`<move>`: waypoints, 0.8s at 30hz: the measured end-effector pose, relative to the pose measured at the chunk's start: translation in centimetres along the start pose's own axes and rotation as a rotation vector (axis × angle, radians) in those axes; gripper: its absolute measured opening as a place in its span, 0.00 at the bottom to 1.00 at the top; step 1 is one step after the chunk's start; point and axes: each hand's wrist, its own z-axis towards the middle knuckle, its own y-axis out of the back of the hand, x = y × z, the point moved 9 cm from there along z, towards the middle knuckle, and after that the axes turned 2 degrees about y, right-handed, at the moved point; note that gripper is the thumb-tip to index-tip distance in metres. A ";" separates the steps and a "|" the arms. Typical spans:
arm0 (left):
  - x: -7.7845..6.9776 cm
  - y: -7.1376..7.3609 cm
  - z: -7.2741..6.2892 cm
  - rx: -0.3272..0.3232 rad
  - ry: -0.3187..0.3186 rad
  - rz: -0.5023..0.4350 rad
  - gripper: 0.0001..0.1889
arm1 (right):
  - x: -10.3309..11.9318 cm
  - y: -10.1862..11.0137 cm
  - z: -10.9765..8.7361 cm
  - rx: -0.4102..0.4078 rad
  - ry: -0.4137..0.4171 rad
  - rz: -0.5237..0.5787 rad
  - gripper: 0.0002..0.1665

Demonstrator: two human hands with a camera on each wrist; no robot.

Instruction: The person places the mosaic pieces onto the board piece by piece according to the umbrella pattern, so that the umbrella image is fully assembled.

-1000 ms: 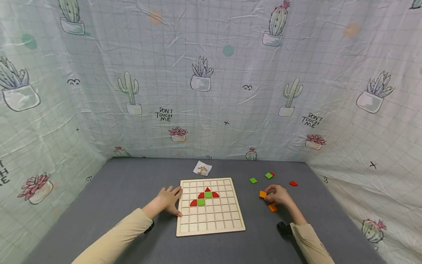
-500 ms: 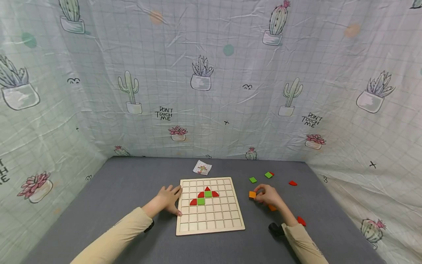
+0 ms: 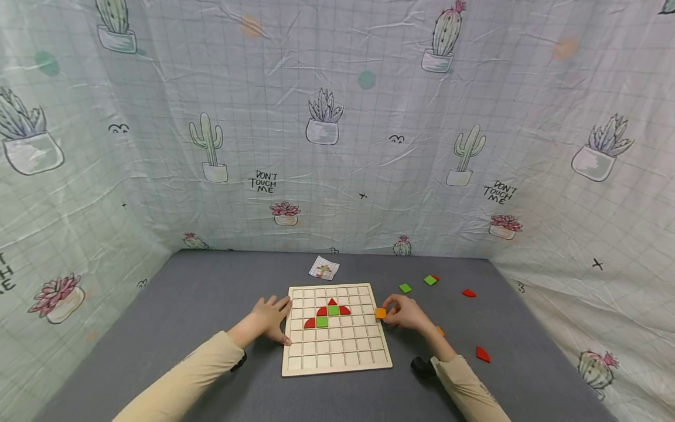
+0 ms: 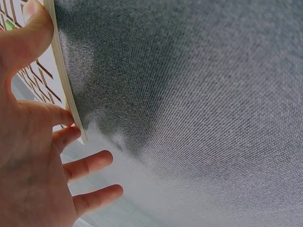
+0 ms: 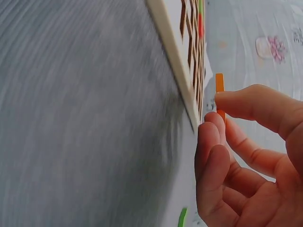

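In the head view my right hand pinches an orange square tile over the right edge of the wooden grid board. The right wrist view shows that tile edge-on between thumb and fingers, above the board's rim. My left hand rests at the board's left edge, fingers spread; its thumb lies on the rim. On the grid sit a red triangle, two green squares, one being the upper square, and several red rounded pieces, including the leftmost red piece.
Right of the board lie a green tile, another green tile overlapping a red piece, two more red pieces, the nearer red piece being toward the front, and a partly hidden orange tile. A patterned card lies behind the board.
My right hand has carried the orange tile leftward from the loose pieces to the board's right edge. A red piece at the front right has come into view. The left hand stays put.
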 end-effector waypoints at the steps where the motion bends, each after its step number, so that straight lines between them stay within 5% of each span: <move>1: 0.0 -0.1 0.0 0.001 0.000 -0.001 0.49 | 0.3 -0.3 0.1 0.006 0.012 0.000 0.14; 9: 0.1 -0.2 0.2 0.001 0.008 0.003 0.49 | 2.4 -2.5 1.2 0.055 0.071 0.005 0.13; 16: 1.3 -3.1 2.7 -0.022 0.002 0.018 0.56 | 3.8 -4.9 1.8 0.134 0.146 0.075 0.10; 24: 0.2 -0.5 0.3 -0.009 0.004 0.010 0.49 | 5.2 -6.7 2.5 0.154 0.085 0.069 0.12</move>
